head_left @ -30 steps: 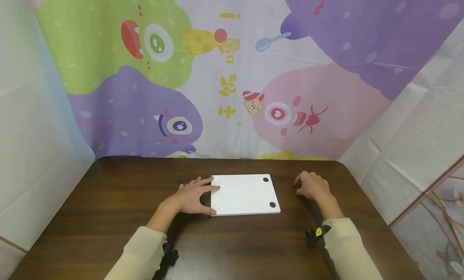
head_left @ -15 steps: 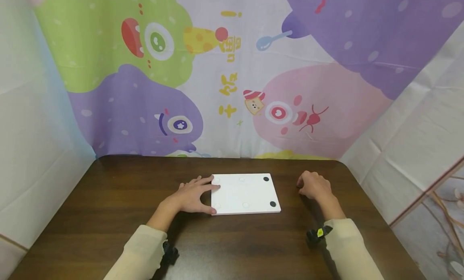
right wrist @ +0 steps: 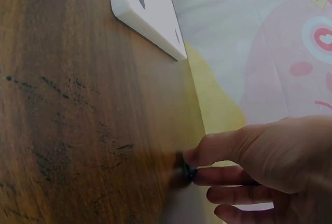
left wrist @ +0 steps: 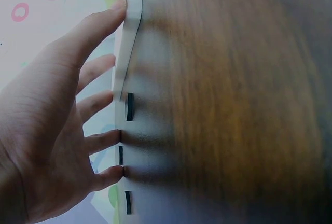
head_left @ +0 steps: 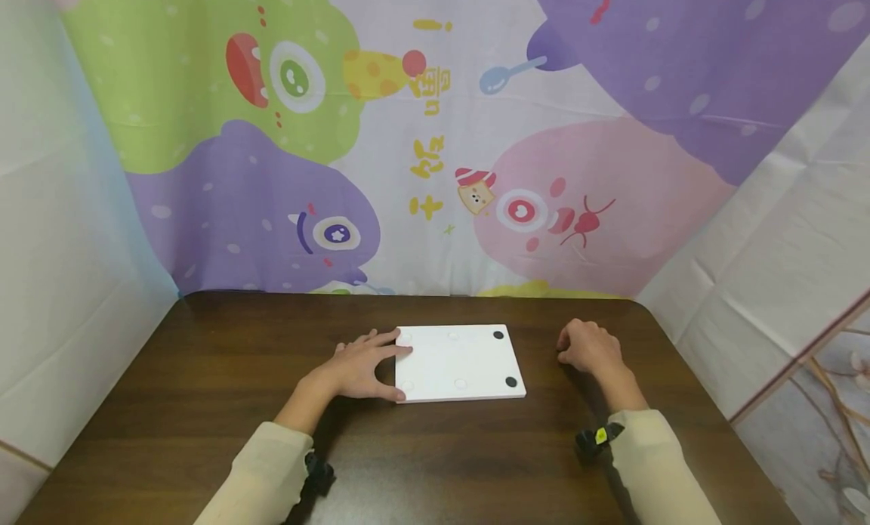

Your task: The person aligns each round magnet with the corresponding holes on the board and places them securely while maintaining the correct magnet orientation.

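Note:
A white board (head_left: 451,362) with round shallow recesses lies on the table. Two black discs (head_left: 511,382) sit in the recesses at its right end. My left hand (head_left: 360,368) rests at the board's left end, fingers spread, the thumb at the near corner and the index finger on top. In the left wrist view, three flat black discs (left wrist: 129,107) lie on the table near its fingertips. To the right of the board, my right hand (head_left: 590,348) pinches a small dark disc (right wrist: 190,172) between thumb and index finger, close to the tabletop; the fingers partly hide it.
A dark brown wooden table (head_left: 435,464) bears everything. Behind it hangs a cartoon-printed curtain (head_left: 421,260), with pale sheets at both sides. Black wrist cameras (head_left: 319,476) are strapped to both wrists.
My right hand has shifted slightly to the right, away from the board, and then stayed there. The left hand and the board look the same.

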A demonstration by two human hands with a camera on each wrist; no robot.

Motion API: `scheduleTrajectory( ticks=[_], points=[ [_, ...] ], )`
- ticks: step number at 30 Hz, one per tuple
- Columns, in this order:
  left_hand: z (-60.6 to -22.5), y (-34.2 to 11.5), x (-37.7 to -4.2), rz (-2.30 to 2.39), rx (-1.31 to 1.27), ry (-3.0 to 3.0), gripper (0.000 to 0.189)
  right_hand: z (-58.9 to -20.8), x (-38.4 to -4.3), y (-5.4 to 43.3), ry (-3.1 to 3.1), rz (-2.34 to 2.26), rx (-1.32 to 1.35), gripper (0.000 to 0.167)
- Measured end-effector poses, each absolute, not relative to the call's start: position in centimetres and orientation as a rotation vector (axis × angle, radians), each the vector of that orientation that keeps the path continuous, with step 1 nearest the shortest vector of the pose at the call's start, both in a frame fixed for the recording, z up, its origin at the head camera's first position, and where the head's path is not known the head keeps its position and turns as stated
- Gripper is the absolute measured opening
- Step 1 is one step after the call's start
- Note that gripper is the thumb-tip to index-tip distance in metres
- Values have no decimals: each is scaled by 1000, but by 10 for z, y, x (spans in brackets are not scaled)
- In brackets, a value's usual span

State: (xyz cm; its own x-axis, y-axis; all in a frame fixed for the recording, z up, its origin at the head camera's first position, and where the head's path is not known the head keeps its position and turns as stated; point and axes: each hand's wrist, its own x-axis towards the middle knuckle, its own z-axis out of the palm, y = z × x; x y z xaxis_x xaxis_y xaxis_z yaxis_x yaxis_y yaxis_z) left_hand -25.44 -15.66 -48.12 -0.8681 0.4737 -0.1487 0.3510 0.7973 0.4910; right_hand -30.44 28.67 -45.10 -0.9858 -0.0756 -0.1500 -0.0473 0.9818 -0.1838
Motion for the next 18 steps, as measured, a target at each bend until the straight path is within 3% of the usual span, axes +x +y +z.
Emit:
scheduleTrajectory(
  ticks=[18],
  points=[
    [-482, -157, -255, 659, 632, 2722, 92, -451, -305, 288, 3068, -279, -178, 16]
  ],
)
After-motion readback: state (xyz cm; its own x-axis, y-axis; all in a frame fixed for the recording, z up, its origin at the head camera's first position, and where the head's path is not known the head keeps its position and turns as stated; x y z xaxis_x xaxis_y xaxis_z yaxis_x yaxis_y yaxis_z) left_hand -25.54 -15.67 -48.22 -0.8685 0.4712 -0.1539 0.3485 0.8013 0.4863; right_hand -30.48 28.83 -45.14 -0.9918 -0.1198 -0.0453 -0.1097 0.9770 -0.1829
